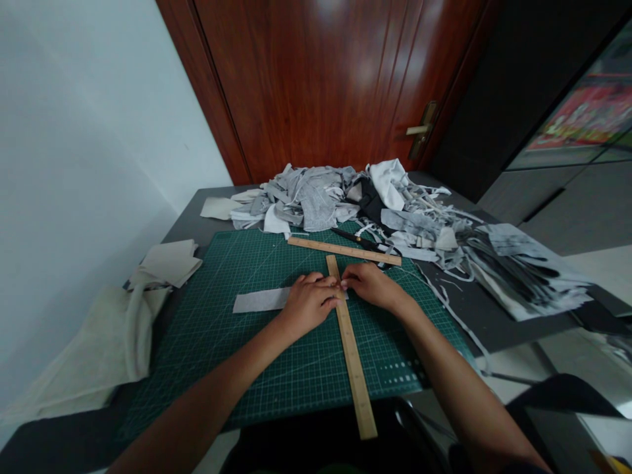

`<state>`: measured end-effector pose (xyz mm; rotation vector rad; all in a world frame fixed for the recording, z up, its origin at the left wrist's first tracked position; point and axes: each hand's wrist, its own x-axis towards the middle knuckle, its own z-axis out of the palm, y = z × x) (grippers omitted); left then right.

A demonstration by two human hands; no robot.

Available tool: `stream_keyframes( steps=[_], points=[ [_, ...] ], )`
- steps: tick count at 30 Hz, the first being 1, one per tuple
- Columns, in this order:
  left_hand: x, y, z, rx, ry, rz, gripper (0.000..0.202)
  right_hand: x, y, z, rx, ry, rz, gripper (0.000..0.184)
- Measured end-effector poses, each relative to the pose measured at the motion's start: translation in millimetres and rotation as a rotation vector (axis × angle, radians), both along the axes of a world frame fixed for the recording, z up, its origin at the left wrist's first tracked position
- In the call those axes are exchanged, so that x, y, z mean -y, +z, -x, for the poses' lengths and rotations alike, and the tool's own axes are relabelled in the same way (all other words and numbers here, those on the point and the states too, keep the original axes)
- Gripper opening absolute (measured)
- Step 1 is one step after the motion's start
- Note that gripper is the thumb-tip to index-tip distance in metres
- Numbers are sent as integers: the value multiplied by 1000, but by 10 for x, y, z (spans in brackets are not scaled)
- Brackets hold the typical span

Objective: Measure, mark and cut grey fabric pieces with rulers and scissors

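A pale grey fabric strip [261, 301] lies across the green cutting mat [276, 355]. One wooden ruler [353, 359] crosses the strip near its right end and runs toward me past the mat's front edge. My left hand [311, 299] lies over the strip with its fingers stretched out, the fingertips on the ruler. At the ruler's right edge, the fingers of my right hand [368, 283] are pinched together close to my left fingertips. What they hold, if anything, is too small to make out.
A second wooden ruler [345, 250] and black-handled scissors [368, 243] lie behind my hands. Fabric scraps [316, 197] are heaped along the back. A layered fabric stack [533, 270] sits right; cream cloth [108, 336] hangs near the left wall. A door [326, 85] stands behind.
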<state>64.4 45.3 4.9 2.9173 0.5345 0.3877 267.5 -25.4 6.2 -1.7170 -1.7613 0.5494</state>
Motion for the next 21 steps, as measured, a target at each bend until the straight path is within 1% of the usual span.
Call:
stream_keyframes(
  steps=[5,8,10,12,13,17,19,21],
  points=[
    [-2,-14,8,17,-21,-2,14,70,56,-45,-75,100,125,14],
    [1,-10,11,14,-12,-3,14,119,79,-79,-125,175,223,13],
    [4,-6,11,12,-11,-4,14,133,82,-109,-202,252,314,13],
    [2,-11,10,14,-15,-7,13,118,74,-140,-335,281,349,8],
    [-1,-16,8,18,-16,-8,13,98,66,-153,-423,251,321,8],
    [-21,-54,3,22,-17,-7,16,-29,12,-166,-813,-37,27,29],
    [-28,-71,3,23,-18,-11,17,-87,-21,-141,-924,-89,-30,32],
    [-29,-83,7,31,-16,-12,19,-130,-50,-100,-967,-79,-21,35]
  ],
)
